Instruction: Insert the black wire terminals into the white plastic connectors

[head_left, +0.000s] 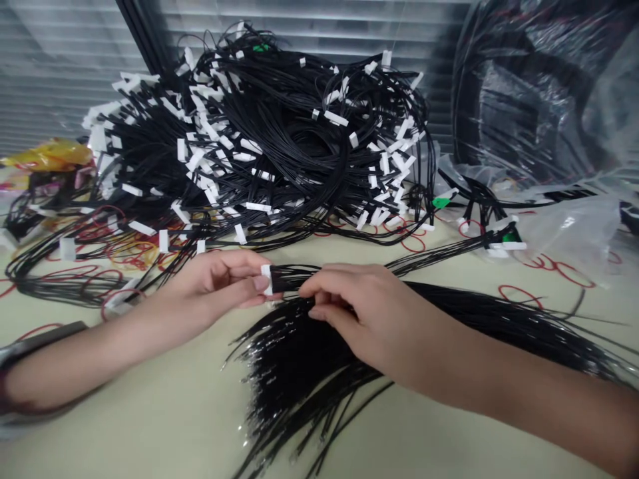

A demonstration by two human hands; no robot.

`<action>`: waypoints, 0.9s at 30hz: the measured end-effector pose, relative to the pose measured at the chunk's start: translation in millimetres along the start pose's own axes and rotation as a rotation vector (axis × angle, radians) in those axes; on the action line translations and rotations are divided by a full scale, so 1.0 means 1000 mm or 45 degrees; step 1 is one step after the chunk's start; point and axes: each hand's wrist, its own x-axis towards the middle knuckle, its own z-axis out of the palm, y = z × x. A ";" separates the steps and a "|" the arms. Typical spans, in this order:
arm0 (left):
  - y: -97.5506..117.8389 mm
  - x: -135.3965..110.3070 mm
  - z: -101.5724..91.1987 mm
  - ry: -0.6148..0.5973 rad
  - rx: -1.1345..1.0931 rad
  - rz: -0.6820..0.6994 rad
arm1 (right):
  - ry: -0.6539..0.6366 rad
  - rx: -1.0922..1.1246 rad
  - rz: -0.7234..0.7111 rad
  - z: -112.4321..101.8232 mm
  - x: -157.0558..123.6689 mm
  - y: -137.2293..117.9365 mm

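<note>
- Background: slatted window blinds behind a pale, cream-toned work table, the table's near part bare around the loose wires.
- Main lot: a large heap of black wire harnesses, tipped with many small white connectors and piled against the blinds, apparently pushed back to leave working room at the front.
- Left hand: thumb and fingertips closed in a narrow pinch on a white multi-pin connector, holding it out at the end of the wires, seemingly to keep it steady and exposed.
- Right hand: fingers curled close together over a black wire bundle just behind the connector, apparently gathering the strands and keeping them in line.
- Item in hand: the connector and bundle sit between the two hands, above the table's front area; the hands nearly meet around them.
- Loose ends: a fan of bare-tipped black wires spreads beneath the right hand, lying flat on the table, free to splay.
- Nearby: thin red wire loops lie along the foot of the heap, with more at right.
- Far right: a clear plastic bag holding coiled black wire, with a green-marked connector near its mouth.
- Far left: a crumpled yellow packet beside the heap.
</note>
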 end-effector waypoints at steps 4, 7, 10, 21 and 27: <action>0.000 -0.002 0.002 0.040 0.072 0.086 | 0.176 0.144 0.182 0.007 0.004 0.003; -0.003 -0.002 0.001 0.032 0.135 0.111 | 0.247 0.208 0.276 0.011 0.003 0.005; -0.004 -0.001 0.001 0.018 0.194 0.159 | 0.293 0.224 0.274 0.015 0.003 0.007; 0.000 0.000 0.002 0.005 0.071 0.074 | 0.320 0.256 0.154 0.018 0.004 0.012; -0.003 -0.002 -0.002 -0.035 0.137 0.054 | 0.335 0.229 0.100 0.019 0.003 0.012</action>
